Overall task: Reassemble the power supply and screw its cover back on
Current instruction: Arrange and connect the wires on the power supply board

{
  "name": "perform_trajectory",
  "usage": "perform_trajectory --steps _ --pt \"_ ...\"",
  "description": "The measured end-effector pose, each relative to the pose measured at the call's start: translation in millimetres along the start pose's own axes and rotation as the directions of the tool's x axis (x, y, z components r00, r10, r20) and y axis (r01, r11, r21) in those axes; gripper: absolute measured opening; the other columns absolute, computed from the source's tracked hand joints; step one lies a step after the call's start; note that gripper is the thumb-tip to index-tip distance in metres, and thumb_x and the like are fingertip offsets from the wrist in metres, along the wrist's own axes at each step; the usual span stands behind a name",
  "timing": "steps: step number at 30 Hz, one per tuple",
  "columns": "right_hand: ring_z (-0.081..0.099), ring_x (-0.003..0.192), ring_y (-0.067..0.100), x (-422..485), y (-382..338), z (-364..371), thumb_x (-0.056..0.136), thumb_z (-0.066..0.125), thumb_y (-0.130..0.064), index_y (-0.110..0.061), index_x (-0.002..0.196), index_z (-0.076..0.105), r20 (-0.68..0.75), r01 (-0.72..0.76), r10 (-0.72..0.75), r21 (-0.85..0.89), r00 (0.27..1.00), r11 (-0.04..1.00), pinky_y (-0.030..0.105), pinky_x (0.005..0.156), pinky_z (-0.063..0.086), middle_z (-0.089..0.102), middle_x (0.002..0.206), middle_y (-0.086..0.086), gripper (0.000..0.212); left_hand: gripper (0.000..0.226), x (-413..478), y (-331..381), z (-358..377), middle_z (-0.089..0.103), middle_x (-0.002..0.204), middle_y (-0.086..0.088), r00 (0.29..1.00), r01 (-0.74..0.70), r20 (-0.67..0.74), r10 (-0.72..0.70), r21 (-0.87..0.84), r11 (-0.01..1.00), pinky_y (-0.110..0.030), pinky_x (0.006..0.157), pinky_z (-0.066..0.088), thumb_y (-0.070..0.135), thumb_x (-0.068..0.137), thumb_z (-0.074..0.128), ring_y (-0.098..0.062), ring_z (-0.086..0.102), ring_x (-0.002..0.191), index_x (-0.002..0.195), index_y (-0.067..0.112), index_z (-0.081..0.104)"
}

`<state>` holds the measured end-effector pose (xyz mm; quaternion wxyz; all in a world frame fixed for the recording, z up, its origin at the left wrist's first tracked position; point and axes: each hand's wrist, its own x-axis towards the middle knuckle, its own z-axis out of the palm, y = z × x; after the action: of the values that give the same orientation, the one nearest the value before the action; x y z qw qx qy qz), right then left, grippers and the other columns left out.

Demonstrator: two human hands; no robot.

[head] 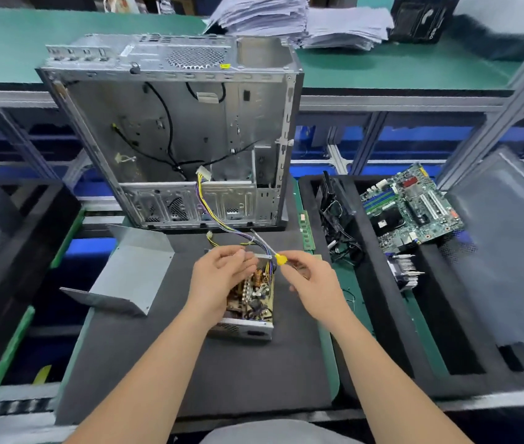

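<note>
**Working over the open power supply**

Left of the left hand (222,274), the bent metal cover (132,277) lies off on the dark mat (222,373). That hand's fingers curl over the far edge of the power supply (251,302); whether they hold anything cannot be told. The right hand (311,283) pinches a yellow-handled screwdriver (278,258), its shaft reaching into the wire bundle (219,216) that runs to the computer case (183,139) beyond. Further right, a motherboard (411,206) lies in a foam tray (379,299).

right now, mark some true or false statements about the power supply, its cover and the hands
1. The cover is screwed onto the power supply. False: it lies apart on the mat, to its left.
2. The right hand holds a yellow-handled screwdriver. True.
3. The motherboard sits inside the computer case. False: it lies in the black tray on the right.
4. The left hand is over the power supply. True.
</note>
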<state>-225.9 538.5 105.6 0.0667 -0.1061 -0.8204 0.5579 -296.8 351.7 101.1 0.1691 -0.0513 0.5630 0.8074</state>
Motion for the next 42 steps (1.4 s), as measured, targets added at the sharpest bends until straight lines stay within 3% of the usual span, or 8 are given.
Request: perform_trajectory --steps 2,4,7,14,18,22,27,42 --pt "0.063 0.094 -0.001 -2 -6 -1 0.099 0.066 -0.021 -0.039 0.119 0.074 0.055 0.056 -0.049 -0.131 0.997 0.990 0.011 0.082 0.045 0.071 0.103 -0.018 0.028 0.017 4 4 -5 0.077 0.106 -0.020 1.000 0.019 0.023 -0.018 -0.042 0.999 -0.030 0.086 0.062 0.006 0.101 0.063 -0.030 0.075 0.105 0.116 -0.002 0.063" --pt "0.058 0.100 -0.006 -4 -10 -1 0.098 0.068 -0.018 -0.034 0.122 0.075 0.085 0.076 -0.058 -0.223 0.995 0.972 0.005 0.082 0.037 0.067 0.104 -0.015 0.030 0.016 8 6 -9 0.077 0.108 -0.019 0.998 0.028 0.053 -0.024 -0.064 0.998 -0.028 0.084 0.061 0.005 0.102 0.061 -0.030 0.075 0.107 0.116 -0.002 0.061" --pt "0.057 0.097 -0.004 -4 -15 -2 0.098 0.068 -0.017 -0.030 0.123 0.075 0.086 0.064 -0.044 -0.247 0.995 0.967 0.005 0.080 0.036 0.067 0.102 -0.006 0.029 0.016 11 6 -15 0.075 0.113 -0.021 0.995 0.032 0.095 -0.024 -0.080 0.996 -0.028 0.086 0.060 0.005 0.103 0.059 -0.031 0.073 0.110 0.118 -0.002 0.060" --pt "0.057 0.098 -0.003 -1 -16 -6 0.098 0.067 -0.017 -0.036 0.122 0.074 0.063 0.073 -0.058 -0.272 0.996 0.960 0.006 0.081 0.037 0.067 0.102 -0.010 0.031 0.015 14 1 -20 0.073 0.112 -0.027 0.989 0.024 0.146 -0.006 -0.116 0.993 -0.030 0.090 0.059 0.007 0.098 0.064 -0.033 0.073 0.109 0.112 0.001 0.062" --pt "0.056 0.100 -0.002 0 -12 -8 0.097 0.068 -0.017 -0.036 0.124 0.074 0.064 0.094 -0.078 -0.307 0.995 0.947 0.007 0.083 0.037 0.065 0.100 -0.009 0.033 0.009 14 -1 -19 0.073 0.110 -0.028 0.986 -0.005 0.165 0.016 -0.065 0.998 -0.032 0.090 0.060 0.003 0.100 0.060 -0.035 0.074 0.107 0.109 0.004 0.061" --pt "0.059 0.100 0.005 -2 -11 -15 0.098 0.068 -0.016 -0.036 0.125 0.074 0.081 0.123 -0.102 -0.328 0.991 0.937 0.018 0.088 0.045 0.062 0.101 -0.009 0.033 0.007 11 -2 -14 0.075 0.103 -0.027 0.984 -0.041 0.175 0.034 0.034 0.999 -0.031 0.086 0.062 0.000 0.103 0.057 -0.036 0.074 0.105 0.109 0.003 0.059" --pt "0.060 0.096 0.014 -4 -10 -19 0.099 0.066 -0.012 -0.030 0.127 0.073 0.078 0.181 -0.164 -0.367 0.983 0.912 0.021 0.086 0.049 0.058 0.102 -0.008 0.033 0.006 7 -3 -9 0.075 0.100 -0.027 0.985 -0.062 0.164 0.048 0.086 0.994 -0.031 0.085 0.062 0.000 0.104 0.054 -0.036 0.075 0.103 0.109 0.001 0.058" --pt "0.057 0.095 0.008 -3 -4 -17 0.099 0.068 -0.014 -0.029 0.129 0.073 0.077 0.178 -0.161 -0.344 0.984 0.922 0.007 0.084 0.040 0.059 0.102 -0.009 0.034 0.007 8 -4 -10 0.075 0.102 -0.027 0.983 -0.085 0.174 0.062 0.130 0.988 -0.034 0.087 0.062 -0.001 0.106 0.051 -0.038 0.074 0.105 0.109 0.002 0.056"
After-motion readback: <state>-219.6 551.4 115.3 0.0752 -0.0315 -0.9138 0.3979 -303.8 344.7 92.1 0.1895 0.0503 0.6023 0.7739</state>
